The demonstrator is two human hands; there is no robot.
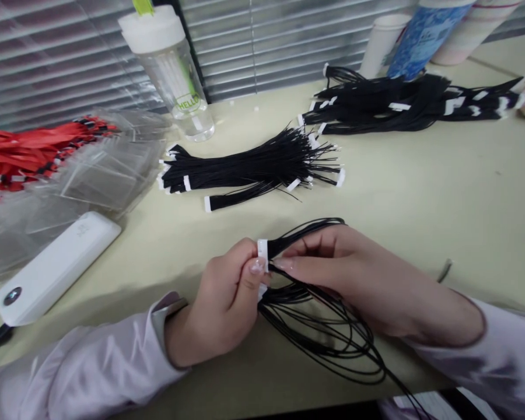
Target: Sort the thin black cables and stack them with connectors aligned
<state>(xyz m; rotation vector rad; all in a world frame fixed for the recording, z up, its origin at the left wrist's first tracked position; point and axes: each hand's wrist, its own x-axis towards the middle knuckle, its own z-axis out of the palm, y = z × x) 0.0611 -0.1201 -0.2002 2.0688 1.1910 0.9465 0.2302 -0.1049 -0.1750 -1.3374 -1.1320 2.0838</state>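
- L hand (221,303) pinching white connector (262,255) of black wire bundle (328,332), thumb & fingers pressed together
- R hand (359,274) curled, fingertips by wires just beside connector
- wire loops (345,356) trail toward desk edge
- more bundles (249,166) on pale desk (441,198), w/ power bank (52,268), water bottle (170,76), red strips (26,154) in clear bags (105,175); window blinds (70,52) behind

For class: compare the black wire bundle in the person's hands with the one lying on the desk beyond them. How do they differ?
The held bundle is pinched at its white connectors by the left hand and right hand, while the desk bundle lies on the desk untouched. The held bundle's wires spread in loose loops; the desk bundle's run straight and tight. Both are thin black wires ending in white connectors.
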